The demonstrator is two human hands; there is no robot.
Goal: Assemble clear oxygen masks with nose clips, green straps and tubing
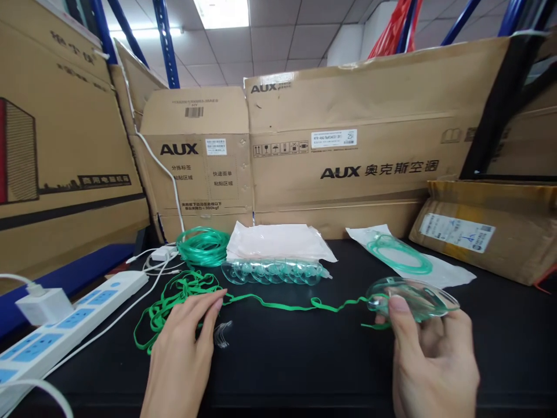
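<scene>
My left hand [189, 339] pinches a green elastic strap [278, 305] between thumb and fingertips, beside a tangled heap of the same strap [165, 302]. The strap runs right across the black table to a clear green-tinted mask [429, 299]. My right hand [429, 354] is closed around this mask, thumb on the strap at its left end, with a short strap tail hanging below. Thin metal strips [223, 335] lie just right of my left hand. Behind them sits a row of nested clear masks [278, 271].
Coiled green tubing [203, 247] and a stack of white pouches [278, 242] stand at the back. A pouch with tubing [402, 255] lies back right, near a taped carton [478, 226]. A power strip [73, 325] with white cables occupies the left. Large cartons [369, 128] wall the rear.
</scene>
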